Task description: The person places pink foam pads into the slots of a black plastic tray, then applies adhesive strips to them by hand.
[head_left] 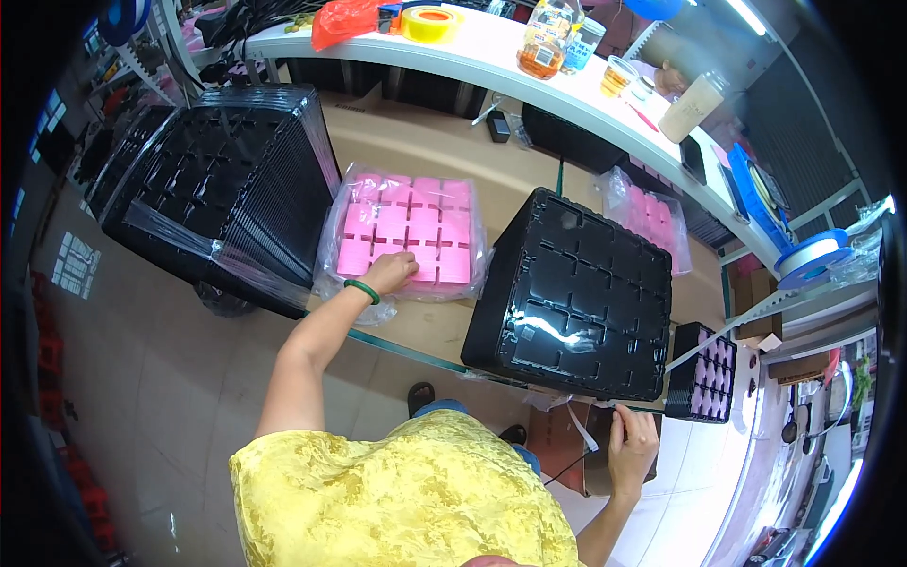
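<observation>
Rows of pink block-like pieces (408, 225) lie in a clear plastic bag (479, 248) on the cardboard-covered table. My left hand (392, 271), with a green bangle at its wrist, rests on the near edge of these pieces. Its fingers are bent down and closed on one of them. By the table's front edge, my right hand (633, 446) is held below a stack of black plastic trays (590, 302). Its fingers are curled closed; what they hold, if anything, cannot be made out. A thin white strip (583, 427) hangs just left of that hand.
Another wrapped stack of black trays (217, 180) stands at the left. Farther right are more bagged pink pieces (654, 219) and a smaller tray stack with pink pieces (710, 376). A raised white shelf (472, 59) carries bottles, cups and yellow tape (432, 24). An open carton (609, 463) sits below.
</observation>
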`<state>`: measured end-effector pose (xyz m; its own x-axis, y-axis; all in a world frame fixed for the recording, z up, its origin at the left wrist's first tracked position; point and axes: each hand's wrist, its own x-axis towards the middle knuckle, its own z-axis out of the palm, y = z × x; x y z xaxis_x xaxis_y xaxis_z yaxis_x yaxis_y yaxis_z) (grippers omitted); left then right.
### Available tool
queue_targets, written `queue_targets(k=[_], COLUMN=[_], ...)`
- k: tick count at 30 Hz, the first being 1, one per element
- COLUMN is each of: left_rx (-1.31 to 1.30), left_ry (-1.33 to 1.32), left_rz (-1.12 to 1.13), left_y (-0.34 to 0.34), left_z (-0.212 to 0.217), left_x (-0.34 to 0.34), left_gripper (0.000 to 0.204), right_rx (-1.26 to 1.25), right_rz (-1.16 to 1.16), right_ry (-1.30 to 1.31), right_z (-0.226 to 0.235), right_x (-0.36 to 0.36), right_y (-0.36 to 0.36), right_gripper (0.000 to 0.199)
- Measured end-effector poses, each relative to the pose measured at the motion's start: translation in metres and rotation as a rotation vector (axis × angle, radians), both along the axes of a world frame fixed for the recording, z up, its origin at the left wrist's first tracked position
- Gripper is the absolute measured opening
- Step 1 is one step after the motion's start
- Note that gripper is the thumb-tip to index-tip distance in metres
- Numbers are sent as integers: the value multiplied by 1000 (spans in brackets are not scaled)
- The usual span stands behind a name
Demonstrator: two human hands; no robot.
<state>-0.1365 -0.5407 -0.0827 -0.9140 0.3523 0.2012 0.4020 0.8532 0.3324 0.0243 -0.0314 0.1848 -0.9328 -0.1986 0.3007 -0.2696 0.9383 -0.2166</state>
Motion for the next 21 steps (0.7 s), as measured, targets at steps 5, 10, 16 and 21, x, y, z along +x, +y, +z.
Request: queue_targets(k=[5,10,16,21], left_rx=[39,104,200,264], left_ry=[-111,-167,-245,-297], left_rz=[78,69,95,149], left_y=[-5,-10,-21,-31], left_z=[-13,-17,-16,-7], left_x=[-4,-12,-21,-22], left_gripper=[9,11,15,17], right_rx=[-12,7,1,-12], right_rz=[-16,-30,-23,0], right_ry=[-25,-43,-40,-32], right_z=[0,-4,-1,5], right_x=[9,17,17,9], right_y=[-1,2,-4,-12], right_gripper=[10,10,10,10])
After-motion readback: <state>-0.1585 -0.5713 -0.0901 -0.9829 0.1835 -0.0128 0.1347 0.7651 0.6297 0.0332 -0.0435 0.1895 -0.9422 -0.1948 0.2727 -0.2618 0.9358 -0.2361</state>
